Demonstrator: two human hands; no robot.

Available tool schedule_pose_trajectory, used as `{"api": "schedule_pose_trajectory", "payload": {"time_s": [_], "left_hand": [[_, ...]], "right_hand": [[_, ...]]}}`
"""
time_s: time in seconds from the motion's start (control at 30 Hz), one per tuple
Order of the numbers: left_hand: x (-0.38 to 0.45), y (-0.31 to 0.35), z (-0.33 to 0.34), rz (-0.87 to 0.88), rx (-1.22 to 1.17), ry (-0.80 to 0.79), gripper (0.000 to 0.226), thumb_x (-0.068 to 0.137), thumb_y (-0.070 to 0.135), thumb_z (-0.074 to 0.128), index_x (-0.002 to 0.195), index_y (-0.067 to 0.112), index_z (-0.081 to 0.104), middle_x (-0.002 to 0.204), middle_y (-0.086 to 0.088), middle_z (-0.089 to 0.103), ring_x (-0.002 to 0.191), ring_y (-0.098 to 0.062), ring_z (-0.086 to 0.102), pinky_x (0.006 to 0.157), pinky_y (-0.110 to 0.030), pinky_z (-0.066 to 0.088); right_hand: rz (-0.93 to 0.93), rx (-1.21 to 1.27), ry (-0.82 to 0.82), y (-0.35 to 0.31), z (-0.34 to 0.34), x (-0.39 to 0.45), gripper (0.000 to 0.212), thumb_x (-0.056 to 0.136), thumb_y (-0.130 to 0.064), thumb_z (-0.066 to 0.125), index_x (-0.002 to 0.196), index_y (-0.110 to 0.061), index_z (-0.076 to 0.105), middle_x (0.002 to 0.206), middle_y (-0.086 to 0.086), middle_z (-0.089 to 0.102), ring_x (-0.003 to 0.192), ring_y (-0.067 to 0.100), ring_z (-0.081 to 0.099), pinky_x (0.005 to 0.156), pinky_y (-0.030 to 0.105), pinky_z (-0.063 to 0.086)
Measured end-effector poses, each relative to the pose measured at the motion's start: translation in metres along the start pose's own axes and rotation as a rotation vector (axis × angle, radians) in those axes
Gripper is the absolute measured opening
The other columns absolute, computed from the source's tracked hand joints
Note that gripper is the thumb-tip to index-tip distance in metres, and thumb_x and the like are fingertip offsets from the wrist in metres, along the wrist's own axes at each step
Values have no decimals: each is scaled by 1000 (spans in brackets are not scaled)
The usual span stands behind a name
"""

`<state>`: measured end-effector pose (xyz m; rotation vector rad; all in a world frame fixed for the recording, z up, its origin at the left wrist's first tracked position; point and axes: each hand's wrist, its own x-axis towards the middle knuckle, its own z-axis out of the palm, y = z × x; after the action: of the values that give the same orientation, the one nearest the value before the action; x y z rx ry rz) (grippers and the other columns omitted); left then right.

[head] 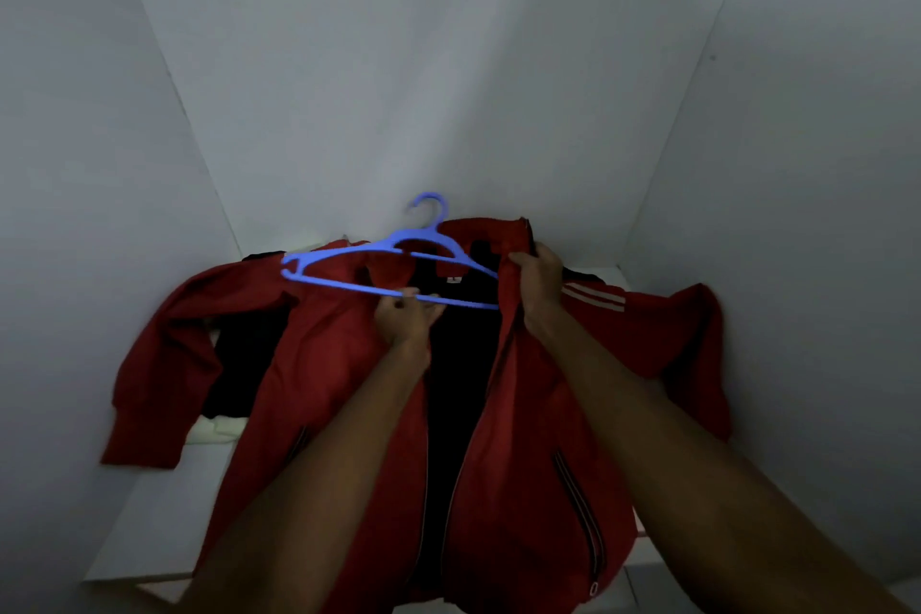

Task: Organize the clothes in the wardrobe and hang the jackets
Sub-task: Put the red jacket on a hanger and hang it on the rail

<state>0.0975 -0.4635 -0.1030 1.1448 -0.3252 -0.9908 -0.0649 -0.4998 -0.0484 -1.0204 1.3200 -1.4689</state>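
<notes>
Left hand (406,319): arm outstretched, fingers pinching blue hanger (393,264) bottom bar, above red jacket (349,364).
Right hand (540,284): arm outstretched, gripping the jacket's right collar edge.

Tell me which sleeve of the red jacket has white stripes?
The sleeve beyond the right hand, on the picture's right, has white stripes near its shoulder. The other sleeve, on the left, is plain red.

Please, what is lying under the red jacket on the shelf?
Under the red jacket, near its left sleeve, a black garment and a pale folded cloth stick out. How far they go beneath is covered.
</notes>
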Motion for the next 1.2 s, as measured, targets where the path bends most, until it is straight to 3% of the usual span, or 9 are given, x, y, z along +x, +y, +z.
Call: {"api": "schedule_pose_trajectory", "payload": {"time_s": [0.13, 0.27, 0.4, 0.5, 0.57, 0.67, 0.8, 1.07, 1.2], "left_hand": [[-19, -25, 37, -83, 336, -105, 19, 94, 9, 64, 108, -4, 70, 101, -18, 72, 85, -31, 70, 63, -31, 56], [-7, -12, 36, -169, 582, -270, 20, 88, 13, 70, 104, 1, 72, 102, -19, 76, 74, -23, 71, 58, -28, 56], [5, 16, 16, 14, 1068, -316, 31, 86, 30, 75, 104, 5, 76, 92, -12, 77, 80, -27, 76, 74, -36, 63], [2, 13, -10, 370, 1382, -93, 47, 78, 45, 78, 115, 16, 69, 120, -10, 63, 112, -30, 63, 89, -38, 52], [10, 2, -27, 334, 1322, -77, 64, 74, 42, 83, 124, 12, 58, 129, -14, 53, 119, -32, 56, 95, -41, 49], [26, 9, -41, 330, 1127, -154, 42, 79, 15, 75, 119, 12, 62, 121, -14, 63, 109, -30, 61, 94, -38, 50], [32, 23, -56, 333, 814, -155, 44, 77, -5, 60, 114, 14, 76, 88, -11, 74, 60, -13, 56, 58, -26, 49], [38, 78, -56, 670, 719, 24, 42, 78, 4, 64, 115, 15, 78, 110, 1, 69, 101, -19, 67, 95, -35, 53], [32, 87, -51, 737, 767, -71, 47, 74, 3, 60, 115, 15, 78, 109, 0, 70, 99, -15, 65, 96, -28, 51]], "right_hand": [[-53, -375, -141, 15, 5, -4, 26, 81, -19, 68, 106, -15, 64, 102, 5, 72, 95, 27, 70, 80, 43, 57], [-331, -828, -277, 42, -6, -9, 88, 76, -34, 76, 151, -18, 31, 144, 12, 46, 130, 27, 44, 104, 39, 42], [-777, -1204, -266, 41, 6, -12, 55, 81, -41, 67, 135, -31, 58, 132, 4, 50, 118, 29, 48, 86, 40, 42], [-687, -1286, -381, 43, 21, -12, 34, 84, -36, 70, 117, -26, 71, 117, 2, 55, 116, 30, 47, 80, 39, 42], [-589, -1302, -389, 46, 34, -17, 28, 87, -38, 70, 111, -25, 71, 116, 3, 54, 119, 29, 42, 83, 42, 46], [-525, -1279, -360, 44, 49, -23, 17, 90, -35, 69, 103, -26, 72, 114, -1, 57, 121, 27, 39, 89, 47, 46], [-557, -1110, -256, 55, 38, -26, 8, 89, -27, 69, 88, -23, 77, 86, -9, 65, 103, 24, 45, 73, 42, 51], [-575, -1131, -273, 55, 30, -24, 19, 80, -4, 66, 80, -19, 77, 70, -4, 58, 96, 26, 46, 63, 32, 32], [-586, -1366, -360, 47, 38, -26, 15, 88, -8, 58, 85, -20, 67, 89, 1, 65, 115, 31, 43, 75, 40, 40]]}}
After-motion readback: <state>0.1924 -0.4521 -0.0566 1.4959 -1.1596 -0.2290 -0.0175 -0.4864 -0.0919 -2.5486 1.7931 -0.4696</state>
